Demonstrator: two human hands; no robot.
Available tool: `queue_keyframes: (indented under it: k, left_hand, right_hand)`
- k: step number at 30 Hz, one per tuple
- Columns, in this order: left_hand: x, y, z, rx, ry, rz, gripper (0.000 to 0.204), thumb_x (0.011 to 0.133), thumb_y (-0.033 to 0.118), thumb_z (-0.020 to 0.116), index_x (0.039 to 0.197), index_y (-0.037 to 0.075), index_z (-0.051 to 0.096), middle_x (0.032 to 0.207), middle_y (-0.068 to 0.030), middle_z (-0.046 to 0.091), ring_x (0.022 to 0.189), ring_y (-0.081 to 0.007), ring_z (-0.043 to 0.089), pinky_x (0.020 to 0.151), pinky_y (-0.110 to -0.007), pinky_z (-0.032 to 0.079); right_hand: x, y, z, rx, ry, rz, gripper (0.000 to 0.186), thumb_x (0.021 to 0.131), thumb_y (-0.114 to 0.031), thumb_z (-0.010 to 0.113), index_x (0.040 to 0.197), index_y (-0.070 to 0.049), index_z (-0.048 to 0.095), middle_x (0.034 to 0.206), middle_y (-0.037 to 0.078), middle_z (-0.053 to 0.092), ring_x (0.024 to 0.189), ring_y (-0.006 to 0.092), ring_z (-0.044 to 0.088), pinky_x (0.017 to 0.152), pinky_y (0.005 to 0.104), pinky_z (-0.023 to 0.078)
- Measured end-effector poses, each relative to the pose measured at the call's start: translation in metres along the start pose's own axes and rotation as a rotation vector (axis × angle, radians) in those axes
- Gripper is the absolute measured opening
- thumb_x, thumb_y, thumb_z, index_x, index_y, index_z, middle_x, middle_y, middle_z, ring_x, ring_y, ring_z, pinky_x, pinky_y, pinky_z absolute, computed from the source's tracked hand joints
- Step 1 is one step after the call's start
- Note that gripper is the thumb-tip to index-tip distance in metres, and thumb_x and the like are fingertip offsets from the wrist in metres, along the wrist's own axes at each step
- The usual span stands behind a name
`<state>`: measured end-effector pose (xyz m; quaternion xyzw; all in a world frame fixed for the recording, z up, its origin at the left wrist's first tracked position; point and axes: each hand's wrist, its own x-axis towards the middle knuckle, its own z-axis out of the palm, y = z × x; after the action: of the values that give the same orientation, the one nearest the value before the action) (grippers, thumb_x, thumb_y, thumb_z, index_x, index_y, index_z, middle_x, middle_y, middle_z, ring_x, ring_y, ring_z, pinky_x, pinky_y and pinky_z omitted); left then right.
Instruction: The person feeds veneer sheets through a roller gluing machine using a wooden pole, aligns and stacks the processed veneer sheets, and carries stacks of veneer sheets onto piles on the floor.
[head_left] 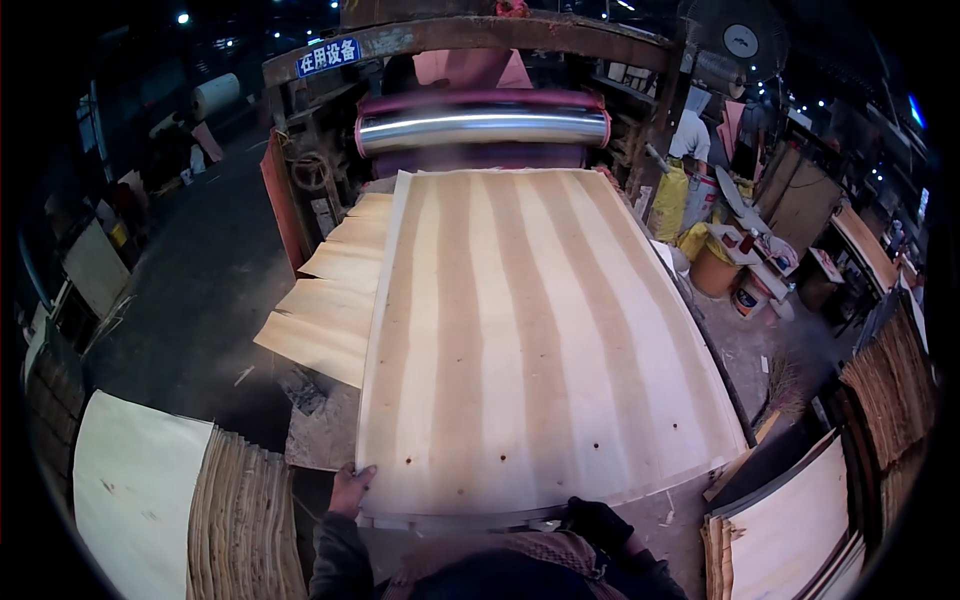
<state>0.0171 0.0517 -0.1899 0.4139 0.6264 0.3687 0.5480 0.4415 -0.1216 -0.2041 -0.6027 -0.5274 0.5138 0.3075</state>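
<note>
Veneer sheet [525, 300] against left fingers [367, 473] at near left corner

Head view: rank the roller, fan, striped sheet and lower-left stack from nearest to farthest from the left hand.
From the left hand:
1. Striped sheet: at the hand, which is on its near-left corner.
2. Lower-left stack: just left of the hand.
3. Roller: ahead, beyond the sheet's far end.
4. Fan: far off, upper right.

Hands [351, 491]: 2 (the wearer's own) | striped sheet [505, 330]: 1 | silver roller [485, 130]: 1 | fan [740, 41]: 1
</note>
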Motion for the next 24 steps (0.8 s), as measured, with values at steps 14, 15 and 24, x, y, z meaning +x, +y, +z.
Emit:
queue_keyframes:
  k: [14, 15, 24]
  left_hand:
    - [-0.023, -0.005, 0.027, 0.051, 0.067, 0.026, 0.027, 0.079, 0.018, 0.063, 0.093, -0.004, 0.059, 0.076, -0.0049, 0.061, 0.061, -0.0087, 0.052, 0.056, -0.025, 0.042]
    - [-0.022, -0.004, 0.026, 0.056, 0.058, 0.029, 0.027, 0.079, 0.019, 0.064, 0.093, -0.004, 0.06, 0.076, -0.0046, 0.061, 0.061, -0.0084, 0.052, 0.056, -0.024, 0.042]
    - [-0.029, 0.001, 0.027, 0.108, 0.139, 0.021, 0.033, 0.08, 0.018, 0.063, 0.104, -0.004, 0.056, 0.081, -0.0051, 0.062, 0.066, -0.0095, 0.053, 0.058, -0.025, 0.043]
  right_hand:
    - [0.034, -0.01, -0.043, 1.076, 0.1, 0.372, 0.03, 0.092, -0.023, 0.047, 0.096, 0.005, 0.058, 0.09, 0.013, 0.062, 0.077, 0.024, 0.06, 0.072, 0.0343, 0.049]
    - [0.035, -0.013, -0.046, 1.109, 0.067, 0.374, 0.03, 0.092, -0.023, 0.046, 0.096, 0.005, 0.058, 0.089, 0.013, 0.062, 0.077, 0.0235, 0.06, 0.073, 0.0339, 0.049]
    - [0.066, -0.058, -0.084, 1.086, -0.221, 0.135, 0.034, 0.092, -0.027, 0.045, 0.1, 0.005, 0.056, 0.083, 0.012, 0.061, 0.079, 0.0253, 0.06, 0.076, 0.0395, 0.049]
